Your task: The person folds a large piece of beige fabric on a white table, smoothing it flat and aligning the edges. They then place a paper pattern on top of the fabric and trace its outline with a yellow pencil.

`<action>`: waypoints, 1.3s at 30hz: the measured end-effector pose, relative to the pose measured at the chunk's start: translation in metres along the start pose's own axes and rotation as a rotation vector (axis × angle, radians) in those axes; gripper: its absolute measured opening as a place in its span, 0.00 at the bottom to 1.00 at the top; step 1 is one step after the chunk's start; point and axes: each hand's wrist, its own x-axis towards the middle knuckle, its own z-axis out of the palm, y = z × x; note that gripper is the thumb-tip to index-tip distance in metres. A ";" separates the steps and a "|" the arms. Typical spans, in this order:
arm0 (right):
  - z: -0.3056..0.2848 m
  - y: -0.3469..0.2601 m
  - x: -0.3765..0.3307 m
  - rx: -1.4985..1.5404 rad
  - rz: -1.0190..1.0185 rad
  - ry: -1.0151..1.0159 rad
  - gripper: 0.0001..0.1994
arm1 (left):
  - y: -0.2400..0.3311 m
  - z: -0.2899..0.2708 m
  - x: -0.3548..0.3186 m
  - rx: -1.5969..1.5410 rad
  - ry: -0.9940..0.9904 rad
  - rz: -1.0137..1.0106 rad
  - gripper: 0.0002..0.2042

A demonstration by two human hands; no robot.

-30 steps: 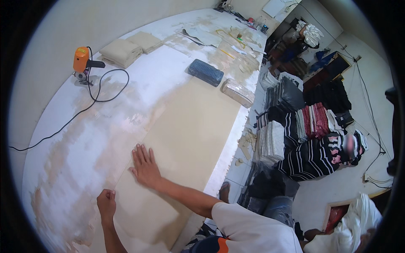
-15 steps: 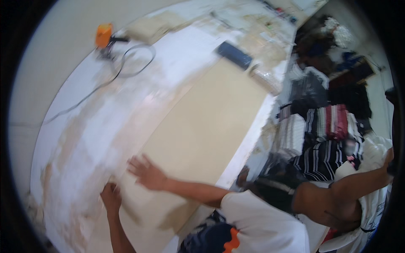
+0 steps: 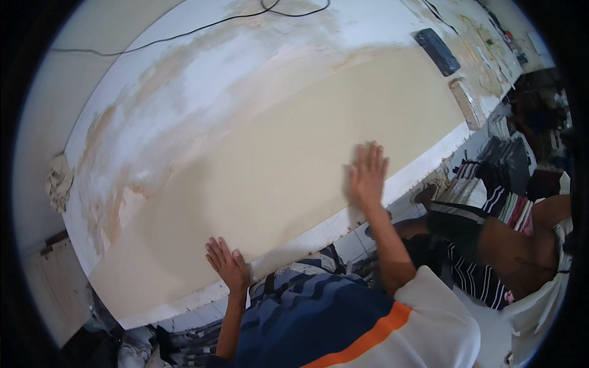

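A long, flat beige sheet (image 3: 294, 144) lies across the white, stained table (image 3: 202, 73); I cannot tell whether it is cloth or paper. My left hand (image 3: 228, 265) rests palm down near the sheet's front edge, fingers stretched out. Farther right, my right hand (image 3: 368, 178) lies flat on the same sheet with its fingers straight. Neither hand grips anything. Just beyond the sheet's far right end sit a dark oblong block (image 3: 437, 52) and a light brown block in clear wrapping (image 3: 467, 103).
A black cable (image 3: 202, 27) trails over the table's far side. A crumpled cloth (image 3: 59, 183) hangs at the left edge. To the right, another person in dark shorts (image 3: 457, 230) is beside folded, striped textiles (image 3: 475, 270). More cloth lies below the table's front edge.
My view has turned, so the sheet now runs more crosswise. The left hand has gone from closed to flat and open. My hands are farther apart, and the orange object has left view.
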 end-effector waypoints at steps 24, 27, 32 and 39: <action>-0.030 -0.109 -0.107 0.326 -0.790 -0.288 0.32 | 0.057 -0.006 0.001 -0.355 0.120 0.319 0.06; -0.028 -0.109 -0.110 0.280 -0.822 -0.495 0.39 | 0.051 -0.009 -0.007 -0.310 0.087 0.378 0.07; -0.026 -0.102 -0.105 0.325 -0.642 -0.265 0.38 | 0.040 -0.007 -0.017 -0.395 0.096 0.241 0.06; -0.028 -0.129 -0.118 0.177 -0.908 -0.504 0.34 | 0.001 -0.002 -0.046 -1.073 0.476 -0.913 0.14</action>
